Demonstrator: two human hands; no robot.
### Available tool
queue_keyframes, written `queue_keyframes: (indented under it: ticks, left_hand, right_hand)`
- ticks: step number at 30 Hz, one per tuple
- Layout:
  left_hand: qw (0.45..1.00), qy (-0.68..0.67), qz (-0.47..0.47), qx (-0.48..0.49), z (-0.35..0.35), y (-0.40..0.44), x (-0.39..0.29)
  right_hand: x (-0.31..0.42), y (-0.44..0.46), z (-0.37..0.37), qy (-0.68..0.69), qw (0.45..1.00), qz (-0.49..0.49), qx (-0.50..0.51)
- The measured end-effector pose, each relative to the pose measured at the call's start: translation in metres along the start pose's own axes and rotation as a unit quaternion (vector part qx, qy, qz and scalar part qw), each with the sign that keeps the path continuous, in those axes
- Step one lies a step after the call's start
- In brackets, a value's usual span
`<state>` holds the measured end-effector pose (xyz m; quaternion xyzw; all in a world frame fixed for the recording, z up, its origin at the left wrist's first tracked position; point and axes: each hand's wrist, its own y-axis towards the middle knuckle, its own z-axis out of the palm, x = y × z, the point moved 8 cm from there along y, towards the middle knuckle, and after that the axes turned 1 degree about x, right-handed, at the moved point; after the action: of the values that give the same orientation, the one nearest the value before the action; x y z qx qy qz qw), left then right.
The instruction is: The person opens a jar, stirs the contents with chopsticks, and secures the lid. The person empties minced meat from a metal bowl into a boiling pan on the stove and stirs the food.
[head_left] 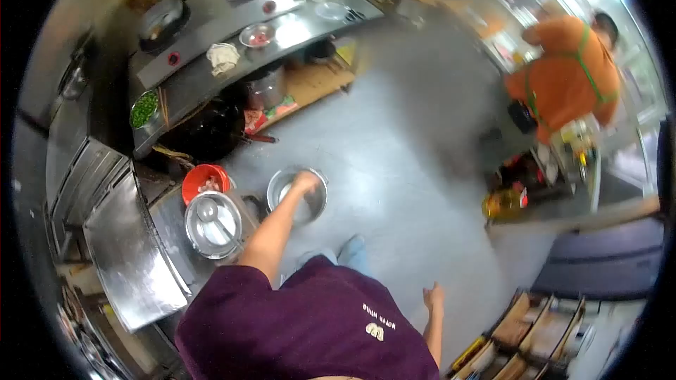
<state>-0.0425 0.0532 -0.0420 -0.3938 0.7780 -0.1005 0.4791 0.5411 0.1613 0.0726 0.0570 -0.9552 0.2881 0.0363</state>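
Note:
My left arm reaches forward and down, and my left hand [305, 181] is at the far right part of a round metal pot [270, 186] low in front of my feet. The fingers point down into the pot and are hidden, so their grip cannot be made out. My right hand [434, 297] hangs at my right side, away from any object. Its thumb and fingers look loosely apart with nothing in them. Left of the pot stands a steel basin [192, 236] with a ladle [208, 211] lying in it. Behind that is a red bucket [190, 186] with pale pieces inside.
A steel counter [193, 74] with burners runs along the far left, carrying a bowl of green vegetables [144, 109], a cloth [223, 58] and a bowl [258, 35]. A co-worker in orange [563, 74] stands at the right. A divided wooden box [514, 320] is at lower right.

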Motion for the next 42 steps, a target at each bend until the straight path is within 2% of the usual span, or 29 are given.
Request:
queue_keyframes:
  ticks: [1,2,3,5,7,8,10,11,13,14,15,16,17,18,19,20,21,22,24,25,27,28,30,32,34,37,38,41,42]
  left_hand:
    - [0.977,0.194,0.06,-0.057,-0.005,-0.009,-0.006]
    - [0.984,0.121,-0.076,-0.104,0.006,-0.002,0.049]
    - [0.985,0.058,-0.129,-0.094,-0.029,0.043,0.054]
    - [0.968,-0.14,-0.205,-0.04,0.009,0.019,0.042]
    - [0.96,-0.198,-0.179,-0.083,-0.024,0.037,0.084]
    - [0.955,-0.227,-0.175,-0.082,-0.04,0.047,0.1]
    - [0.937,-0.225,-0.224,-0.142,-0.108,0.054,0.098]
    - [0.903,-0.299,-0.216,-0.219,-0.138,0.065,0.108]
    - [0.893,-0.308,-0.225,-0.24,-0.229,0.078,0.082]
    - [0.838,-0.376,-0.173,-0.355,-0.272,0.077,0.061]
    - [0.819,-0.363,-0.195,-0.399,-0.312,0.089,0.052]
    - [0.833,-0.322,-0.195,-0.404,-0.354,0.113,0.06]
    - [0.825,-0.18,-0.185,-0.503,-0.403,0.138,0.081]
    - [0.806,-0.117,-0.128,-0.566,-0.448,0.133,0.045]
    - [0.818,-0.096,-0.166,-0.543,-0.484,0.141,0.028]
    - [0.798,-0.064,-0.138,-0.583,-0.514,0.145,0.007]
    - [0.793,-0.073,-0.167,-0.581,-0.537,0.164,0.02]
    - [0.782,-0.155,-0.205,-0.568,-0.547,0.183,0.033]
    - [0.767,-0.159,-0.279,-0.555,-0.561,0.212,0.043]
    - [0.768,-0.083,-0.319,-0.549,-0.556,0.218,0.042]
    - [0.765,0.011,-0.314,-0.562,-0.542,0.225,0.04]
    - [0.767,-0.011,-0.294,-0.57,-0.542,0.224,0.041]
    - [0.759,-0.259,-0.173,-0.572,-0.544,0.217,0.093]
    - [0.721,-0.32,-0.103,-0.605,-0.55,0.216,0.095]
    - [0.69,-0.175,-0.093,-0.697,-0.609,0.148,-0.011]
    - [0.729,0.004,-0.098,-0.677,-0.683,0.187,-0.044]
    - [0.786,0.006,-0.147,-0.6,-0.7,0.217,-0.041]
    - [0.799,0.117,-0.113,-0.579,-0.744,0.275,-0.059]
    - [0.794,0.132,-0.11,-0.584,-0.768,0.29,-0.055]
  right_hand:
    - [-0.001,0.021,-0.006,-0.011,0.999,-0.034,-0.016]
    - [-0.001,0.033,-0.016,-0.028,0.997,-0.065,-0.024]
    - [0.06,0.115,-0.022,-0.015,0.993,-0.112,-0.017]
    - [0.083,0.166,-0.094,-0.05,0.983,-0.174,-0.036]
    - [0.179,0.207,-0.124,-0.095,0.976,-0.19,0.037]
    - [0.219,0.23,-0.134,-0.104,0.966,-0.231,0.056]
    - [0.291,0.271,-0.143,-0.115,0.941,-0.305,0.092]
    - [0.324,0.291,-0.149,-0.105,0.935,-0.332,0.063]
    - [0.388,0.324,-0.155,-0.077,0.921,-0.382,0.008]
    - [0.414,0.33,-0.162,-0.061,0.913,-0.404,-0.002]
    - [0.435,0.344,-0.164,-0.071,0.903,-0.423,-0.01]
    - [0.457,0.36,-0.16,-0.08,0.908,-0.412,0.01]
    - [0.475,0.377,-0.157,-0.094,0.911,-0.399,0.031]
    - [0.497,0.388,-0.155,-0.119,0.899,-0.42,0.038]
    - [0.517,0.397,-0.155,-0.144,0.886,-0.437,0.049]
    - [0.543,0.398,-0.161,-0.132,0.881,-0.449,0.069]
    - [0.571,0.398,-0.168,-0.134,0.881,-0.446,0.087]
    - [0.598,0.397,-0.178,-0.137,0.88,-0.443,0.106]
    - [0.662,0.387,-0.197,-0.141,0.87,-0.455,0.126]
    - [0.693,0.386,-0.201,-0.142,0.858,-0.474,0.137]
    - [0.749,0.385,-0.199,-0.137,0.833,-0.512,0.159]
    - [0.783,0.378,-0.201,-0.133,0.802,-0.568,0.133]
    - [0.854,0.359,-0.205,-0.085,0.79,-0.583,0.17]
    - [0.899,0.35,-0.225,-0.082,0.784,-0.584,0.195]
    - [0.947,0.341,-0.227,-0.097,0.779,-0.581,0.215]
    - [1.012,0.309,-0.225,-0.16,0.701,-0.669,0.188]
    - [1.033,0.291,-0.226,-0.169,0.683,-0.679,0.208]
    - [1.078,0.273,-0.213,-0.136,0.634,-0.726,0.23]
    - [1.093,0.267,-0.215,-0.119,0.654,-0.71,0.232]
